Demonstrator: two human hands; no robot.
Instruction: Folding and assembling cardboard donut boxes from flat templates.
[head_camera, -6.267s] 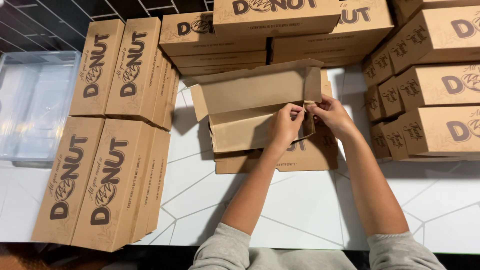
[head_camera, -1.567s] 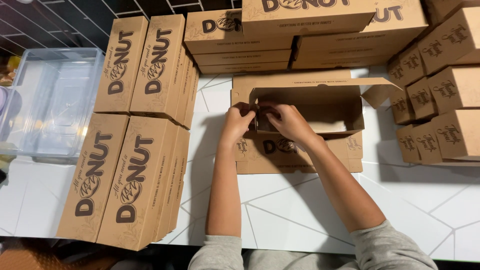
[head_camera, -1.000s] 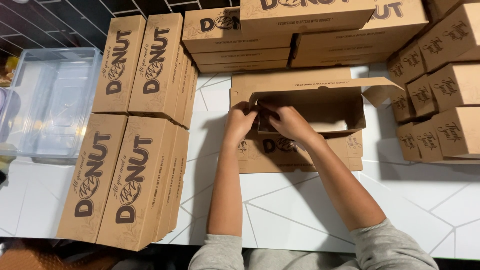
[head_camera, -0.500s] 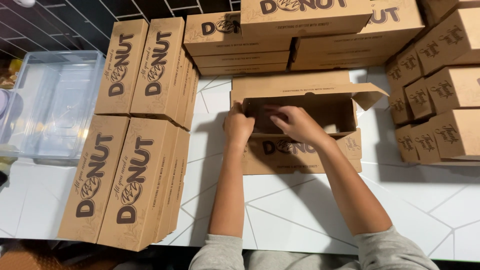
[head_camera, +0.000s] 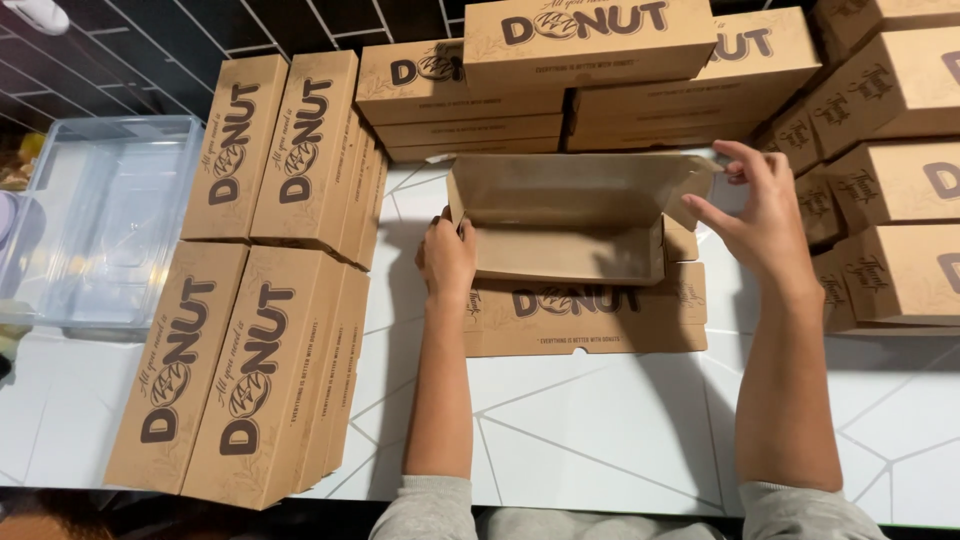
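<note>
While the left hand grips the left end wall of the half-made doughnut box, the right hand is spread open at the right end, with its fingers near the loose side flap. I cannot tell if they touch it. This brown cardboard box sits in the middle of the white table, just in front of the person. Its long walls already stand up, so it looks like a tray. Its printed lid panel lies flat on the table toward the person. I think the job is about half done: the right end looks not yet tucked in, and the lid is not closed. Finished closed boxes are all around, with 2 stacks on the left, more at the back and more on the right. A clear plastic bin sits at the far left.
</note>
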